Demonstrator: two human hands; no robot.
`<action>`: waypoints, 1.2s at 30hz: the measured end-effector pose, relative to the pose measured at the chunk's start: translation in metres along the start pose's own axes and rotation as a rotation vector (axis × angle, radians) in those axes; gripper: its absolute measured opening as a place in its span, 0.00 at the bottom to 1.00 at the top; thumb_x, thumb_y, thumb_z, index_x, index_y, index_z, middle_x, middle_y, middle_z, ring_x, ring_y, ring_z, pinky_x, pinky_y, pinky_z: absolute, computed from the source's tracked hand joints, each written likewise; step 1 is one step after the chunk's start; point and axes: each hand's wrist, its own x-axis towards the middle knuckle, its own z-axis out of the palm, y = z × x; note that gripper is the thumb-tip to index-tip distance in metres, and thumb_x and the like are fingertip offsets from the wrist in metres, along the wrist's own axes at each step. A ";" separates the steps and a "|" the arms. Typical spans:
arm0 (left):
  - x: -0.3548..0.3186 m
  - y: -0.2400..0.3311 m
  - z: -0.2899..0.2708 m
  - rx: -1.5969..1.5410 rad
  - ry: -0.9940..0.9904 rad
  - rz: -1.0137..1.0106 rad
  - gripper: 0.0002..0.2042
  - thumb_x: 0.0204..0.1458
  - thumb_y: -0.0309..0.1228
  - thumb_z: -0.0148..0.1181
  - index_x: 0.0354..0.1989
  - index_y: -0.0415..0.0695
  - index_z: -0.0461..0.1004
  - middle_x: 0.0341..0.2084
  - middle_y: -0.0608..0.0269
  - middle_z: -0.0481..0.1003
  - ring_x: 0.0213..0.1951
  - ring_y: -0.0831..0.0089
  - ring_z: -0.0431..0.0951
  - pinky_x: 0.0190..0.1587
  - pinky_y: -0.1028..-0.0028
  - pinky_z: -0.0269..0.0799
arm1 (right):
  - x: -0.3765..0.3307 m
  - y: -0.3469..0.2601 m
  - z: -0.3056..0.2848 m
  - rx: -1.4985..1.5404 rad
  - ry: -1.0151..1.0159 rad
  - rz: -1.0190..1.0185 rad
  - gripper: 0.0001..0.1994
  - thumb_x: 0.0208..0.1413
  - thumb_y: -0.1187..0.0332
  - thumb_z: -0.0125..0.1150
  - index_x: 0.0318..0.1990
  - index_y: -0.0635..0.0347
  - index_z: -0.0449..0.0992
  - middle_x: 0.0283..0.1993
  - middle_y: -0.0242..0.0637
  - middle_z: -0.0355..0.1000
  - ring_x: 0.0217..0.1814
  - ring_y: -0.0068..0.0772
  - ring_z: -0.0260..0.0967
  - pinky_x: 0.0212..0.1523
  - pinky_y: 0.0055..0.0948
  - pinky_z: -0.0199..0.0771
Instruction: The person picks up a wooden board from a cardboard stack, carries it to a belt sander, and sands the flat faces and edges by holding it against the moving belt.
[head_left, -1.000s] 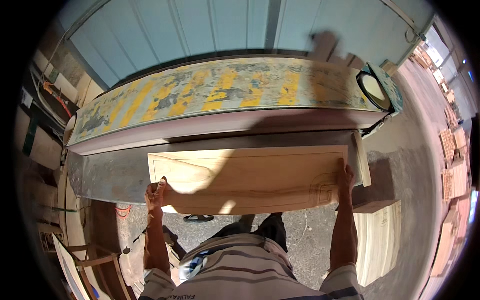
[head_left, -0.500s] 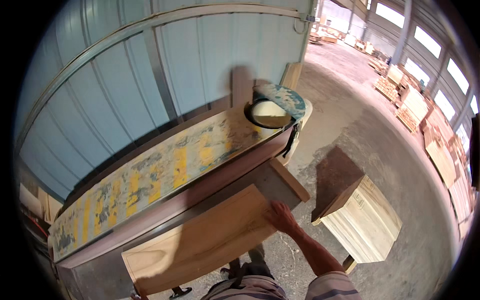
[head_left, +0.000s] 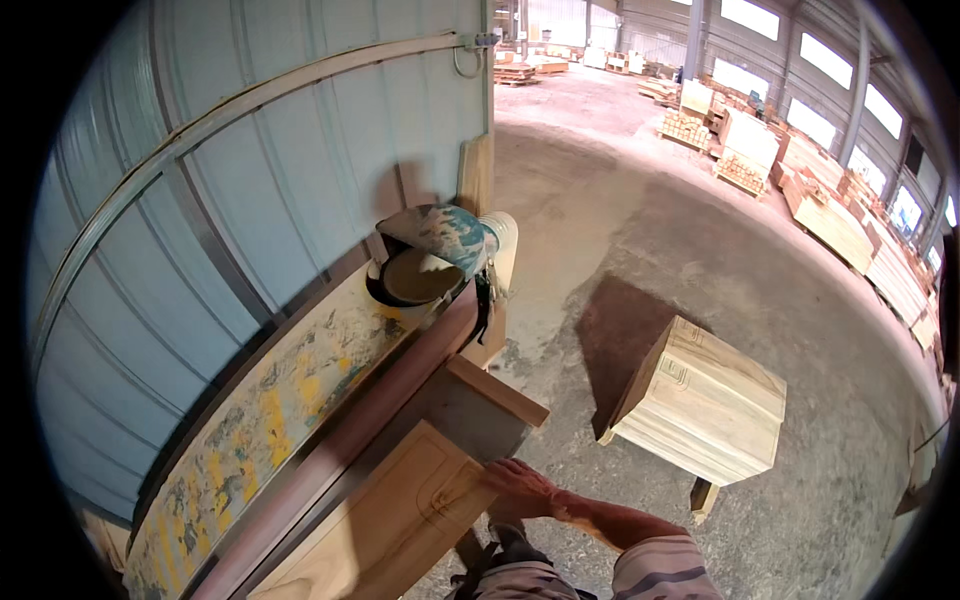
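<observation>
A wide, light-brown wooden board (head_left: 400,515) with curved grain lines slants across the lower middle. My right hand (head_left: 520,488) grips its right end, fingers along the edge and the thumb side hidden. The board lies over a dark grey bed (head_left: 432,408) beside a long machine. A reddish-brown belt (head_left: 385,440) runs along that machine's side, next to the board's far edge. The board's near-left end passes out of the picture, and my left hand does not show.
A wooden stop bar (head_left: 498,390) crosses the bed's end. A camouflage cap-like cover (head_left: 435,235) sits on the machine's worn, yellow-striped top (head_left: 270,425). To the right, stacked pale boards (head_left: 700,400) rest on a low support. A blue-grey metal wall (head_left: 330,150) stands behind; timber piles line the hall.
The view has turned right, so the machine and board sit further left and lower. The fingers at the board's left end have gone out of view; my right hand stays on its right end.
</observation>
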 end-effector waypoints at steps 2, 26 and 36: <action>-0.003 0.000 0.009 -0.016 -0.002 -0.021 0.22 0.51 0.43 0.56 0.52 0.46 0.67 0.33 0.59 0.73 0.32 0.71 0.74 0.28 0.76 0.70 | -0.001 0.003 -0.005 0.012 0.028 -0.005 0.33 0.45 0.50 0.60 0.56 0.60 0.63 0.60 0.49 0.56 0.64 0.50 0.50 0.64 0.44 0.48; 0.016 -0.013 0.036 0.049 0.759 0.003 0.30 0.38 0.43 0.68 0.40 0.31 0.61 0.25 0.55 0.67 0.24 0.72 0.66 0.24 0.74 0.61 | 0.087 0.029 0.008 0.014 0.048 -0.328 0.30 0.37 0.63 0.67 0.51 0.61 0.67 0.54 0.58 0.59 0.57 0.61 0.56 0.55 0.54 0.57; -0.004 0.021 0.036 -0.087 0.603 0.085 0.28 0.45 0.35 0.66 0.48 0.32 0.59 0.33 0.56 0.72 0.33 0.72 0.71 0.34 0.77 0.68 | 0.089 0.017 0.010 0.022 0.015 -0.287 0.28 0.41 0.62 0.65 0.51 0.63 0.67 0.55 0.59 0.59 0.57 0.61 0.56 0.56 0.56 0.55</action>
